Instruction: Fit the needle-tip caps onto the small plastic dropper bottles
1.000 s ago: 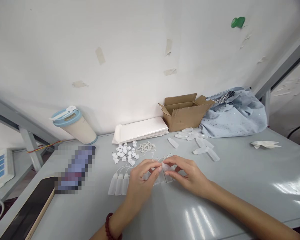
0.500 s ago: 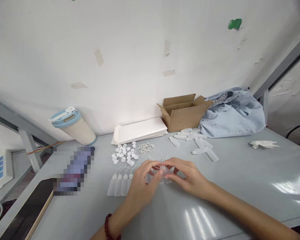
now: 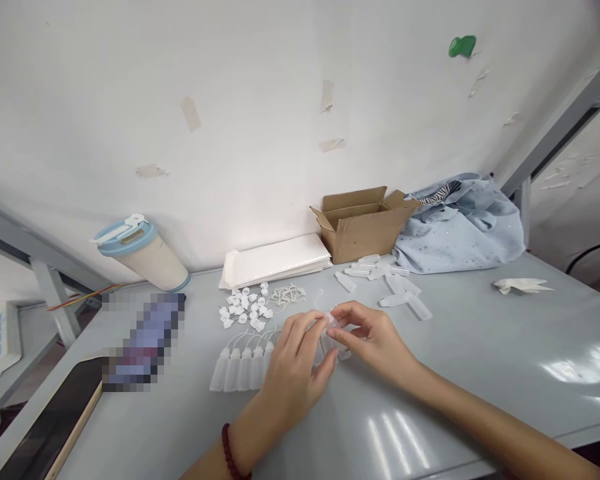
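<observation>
My right hand (image 3: 373, 340) pinches a small translucent plastic squeeze bottle (image 3: 332, 323) near its neck; the fingers partly cover it. My left hand (image 3: 297, 363) is beside it, its fingertips at the bottle's top and its thumb stretched away below. A thin pale tube (image 3: 320, 297) curves up just behind the fingers. To the left stands or lies a row of similar bottles (image 3: 244, 371) with thin curved tubes at their tops, partly hidden by my left hand. More of the row shows below my right fingertips.
Behind the hands lie white caps (image 3: 243, 303), a heap of short pale tubes (image 3: 287, 295) and loose bottles (image 3: 395, 283). White packets (image 3: 275, 261), an open cardboard box (image 3: 367, 230) and a blue cloth bag (image 3: 465, 233) line the wall. A tumbler (image 3: 150, 257) and phone (image 3: 55, 420) are left.
My left thumb has moved off the bottle's top and down, apart from the fingers. My right fingers still pinch the bottle. The whole view has shifted slightly.
</observation>
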